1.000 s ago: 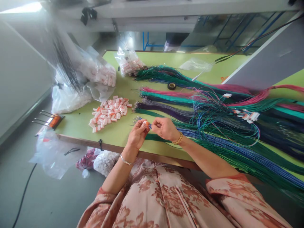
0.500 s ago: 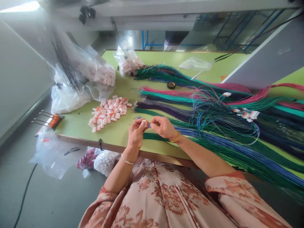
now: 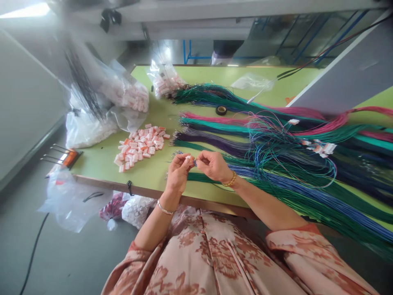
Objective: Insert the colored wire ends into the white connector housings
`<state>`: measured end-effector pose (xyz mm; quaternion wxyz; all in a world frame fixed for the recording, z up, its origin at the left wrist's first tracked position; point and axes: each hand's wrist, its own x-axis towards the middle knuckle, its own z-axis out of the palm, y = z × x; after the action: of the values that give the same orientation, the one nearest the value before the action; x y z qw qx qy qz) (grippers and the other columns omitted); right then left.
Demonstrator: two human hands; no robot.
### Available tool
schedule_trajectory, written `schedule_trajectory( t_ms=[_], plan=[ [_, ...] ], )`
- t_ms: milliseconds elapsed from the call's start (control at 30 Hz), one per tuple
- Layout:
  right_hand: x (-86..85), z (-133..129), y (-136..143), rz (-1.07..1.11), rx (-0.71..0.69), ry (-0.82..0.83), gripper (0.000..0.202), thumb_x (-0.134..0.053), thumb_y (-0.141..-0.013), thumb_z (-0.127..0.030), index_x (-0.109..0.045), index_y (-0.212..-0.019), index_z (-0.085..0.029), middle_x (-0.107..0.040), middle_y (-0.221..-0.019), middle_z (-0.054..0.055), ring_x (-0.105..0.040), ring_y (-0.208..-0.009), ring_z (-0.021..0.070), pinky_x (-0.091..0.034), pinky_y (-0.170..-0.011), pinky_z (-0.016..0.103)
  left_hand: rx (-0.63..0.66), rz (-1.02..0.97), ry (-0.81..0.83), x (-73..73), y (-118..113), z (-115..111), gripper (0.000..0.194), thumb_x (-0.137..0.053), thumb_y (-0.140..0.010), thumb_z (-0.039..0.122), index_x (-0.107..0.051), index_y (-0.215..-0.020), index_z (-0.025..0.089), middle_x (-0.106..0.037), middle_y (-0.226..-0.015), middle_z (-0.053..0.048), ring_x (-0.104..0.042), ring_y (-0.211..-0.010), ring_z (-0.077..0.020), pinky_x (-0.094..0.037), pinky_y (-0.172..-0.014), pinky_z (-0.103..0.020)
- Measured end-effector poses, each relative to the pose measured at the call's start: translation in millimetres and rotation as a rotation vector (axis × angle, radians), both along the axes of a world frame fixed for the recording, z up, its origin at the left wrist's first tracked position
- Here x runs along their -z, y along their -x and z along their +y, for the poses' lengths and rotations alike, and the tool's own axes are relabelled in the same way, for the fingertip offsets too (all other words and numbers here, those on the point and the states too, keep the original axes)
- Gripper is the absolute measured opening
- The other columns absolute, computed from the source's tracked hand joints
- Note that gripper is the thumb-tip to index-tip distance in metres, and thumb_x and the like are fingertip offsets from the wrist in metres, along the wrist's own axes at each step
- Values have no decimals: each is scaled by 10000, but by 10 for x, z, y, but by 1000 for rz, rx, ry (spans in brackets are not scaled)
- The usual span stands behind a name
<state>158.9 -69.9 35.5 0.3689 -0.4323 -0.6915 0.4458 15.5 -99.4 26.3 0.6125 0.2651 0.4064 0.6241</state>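
Between the fingertips of my left hand (image 3: 177,173) is a small white and orange connector housing (image 3: 189,158). My right hand (image 3: 213,166) is closed in a pinch just to its right, on a blue wire (image 3: 194,162) whose end meets the housing. Whether the wire tip sits inside the housing is too small to tell. Bundles of blue wires (image 3: 273,176) and green wires (image 3: 199,177) run under and beside my hands. A pile of loose connector housings (image 3: 139,147) lies to the left of my left hand.
Plastic bags of housings (image 3: 132,96) stand at the left and back of the green table (image 3: 101,164). A roll of black tape (image 3: 221,110) lies among pink and dark bundles. Wired connectors (image 3: 321,148) rest on the bundles at right. A pronged orange holder (image 3: 70,157) sits at the left corner.
Both hands have shifted very slightly to the right together. The right fingers have moved a little back from the housing, showing more of its orange side.
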Motion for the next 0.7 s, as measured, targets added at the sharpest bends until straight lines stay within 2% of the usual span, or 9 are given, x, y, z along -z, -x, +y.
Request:
schedule_trajectory(
  t_ms=[167, 400, 600, 700],
  plan=[
    [-36, -52, 29, -22, -14, -42, 213, -552, -767, -342, -476, -640, -189, -447, -547, -43, -327, -501, 70, -293, -483, 207, -36, 45, 5, 35, -13, -23, 349, -859, -601, 368, -646, -811, 187, -653, -750, 6, -568, -663, -87, -471, -728, -258],
    [-32, -35, 24, -20, -6, -14, 207, -527, -794, -339, -506, -663, -180, -472, -561, -34, -357, -508, 74, -301, -483, 205, -65, -60, 2, 32, -44, -42, 322, -855, -619, 326, -653, -831, 195, -654, -777, 10, -572, -686, -86, -467, -748, -257],
    [-69, -90, 19, -89, -5, -206, 173, -540, -783, -296, -499, -661, -181, -490, -575, -27, -372, -520, 76, -304, -511, 214, -90, -46, -25, 29, -58, -56, 362, -873, -595, 346, -642, -817, 178, -652, -749, 10, -577, -682, -75, -464, -703, -218],
    [-64, -93, 21, -53, -7, -166, 197, -530, -793, -316, -497, -652, -183, -481, -575, -25, -369, -525, 80, -301, -506, 216, -58, -30, -15, 42, -43, -71, 335, -859, -625, 335, -649, -828, 171, -650, -745, 9, -563, -651, -66, -458, -673, -211]
  ],
)
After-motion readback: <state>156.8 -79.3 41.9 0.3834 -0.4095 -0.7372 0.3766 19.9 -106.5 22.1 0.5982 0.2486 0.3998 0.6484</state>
